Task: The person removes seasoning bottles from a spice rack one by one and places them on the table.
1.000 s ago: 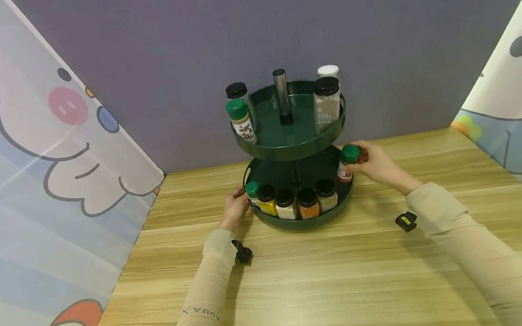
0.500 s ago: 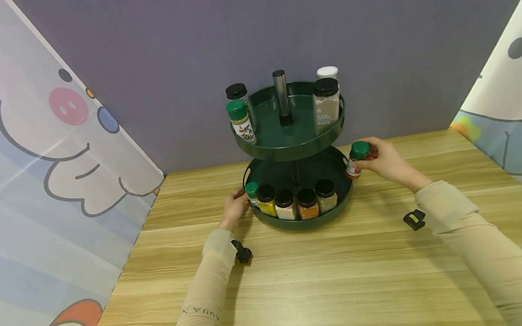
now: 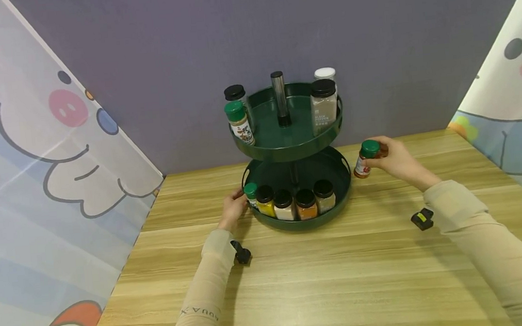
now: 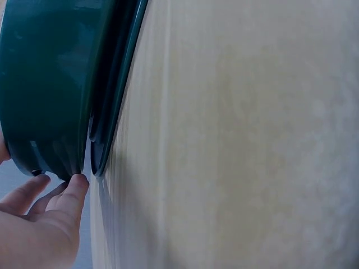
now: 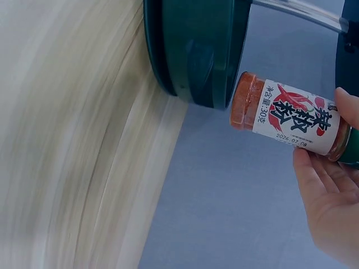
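Observation:
A dark green two-tier spice rack stands on the wooden table. My left hand holds the left side of its lower tray, fingertips against the outer wall in the left wrist view. Just right of that tray, my right hand grips a spice jar by its upper part, raised and slightly tilted. In the right wrist view the chili powder jar shows reddish contents and a white label with red peppers; fingers and thumb pinch it near the green cap.
Along the lower tray's front stand several jars, including a yellow one and an orange one. The upper tray bears a green-capped jar, a black pepper jar and others. A grey wall rises behind.
My right hand has lifted the chili powder jar out of the lower tray and carried it rightward past the rim. The left hand has stayed at the rack's left side.

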Motion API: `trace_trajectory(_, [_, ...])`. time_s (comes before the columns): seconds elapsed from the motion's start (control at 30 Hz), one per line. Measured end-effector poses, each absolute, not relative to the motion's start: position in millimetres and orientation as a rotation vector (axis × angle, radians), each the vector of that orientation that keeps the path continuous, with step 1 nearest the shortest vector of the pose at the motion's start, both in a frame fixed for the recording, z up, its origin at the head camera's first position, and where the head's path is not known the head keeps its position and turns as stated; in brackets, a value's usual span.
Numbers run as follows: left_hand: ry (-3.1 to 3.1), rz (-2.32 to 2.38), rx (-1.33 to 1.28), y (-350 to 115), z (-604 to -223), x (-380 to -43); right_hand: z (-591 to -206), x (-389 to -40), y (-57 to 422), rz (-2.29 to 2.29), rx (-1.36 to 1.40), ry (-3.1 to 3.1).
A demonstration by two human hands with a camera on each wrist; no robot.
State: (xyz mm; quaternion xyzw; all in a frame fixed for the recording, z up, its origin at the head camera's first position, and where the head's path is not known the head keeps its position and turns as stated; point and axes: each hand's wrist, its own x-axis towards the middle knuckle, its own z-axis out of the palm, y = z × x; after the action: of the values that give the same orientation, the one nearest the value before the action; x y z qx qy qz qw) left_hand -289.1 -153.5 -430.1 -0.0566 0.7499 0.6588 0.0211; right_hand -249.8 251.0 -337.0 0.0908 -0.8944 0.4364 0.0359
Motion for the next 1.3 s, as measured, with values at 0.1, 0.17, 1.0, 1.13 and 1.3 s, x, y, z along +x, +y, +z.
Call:
trace_trajectory(0.1, [2.331, 2.041, -0.176, -153.3, -430.5, -288.5, -337.5, -250.0, 255.8, 1.330, 0.250, -2.753])
trace_trajectory(0.17, [2.334, 2.042, -0.182, -152.6, -431.0, -288.4, -338.3, -249.7, 259.4, 1.313, 0.232, -2.758])
trace_trajectory(1.0, [2.302, 2.052, -0.184, -152.4, -431.5, -286.0, -353.9, -240.9, 302.3, 1.209, 0.173, -2.780])
trace_trajectory(1.13, [2.299, 2.061, -0.176, -153.1, -432.0, -286.9, -355.6, -242.2, 307.6, 1.202, 0.172, -2.765])
trace_trajectory(1.3, [2.306, 2.066, -0.173, -152.9, -431.4, -287.0, -357.3, -244.2, 314.1, 1.184, 0.149, -2.777])
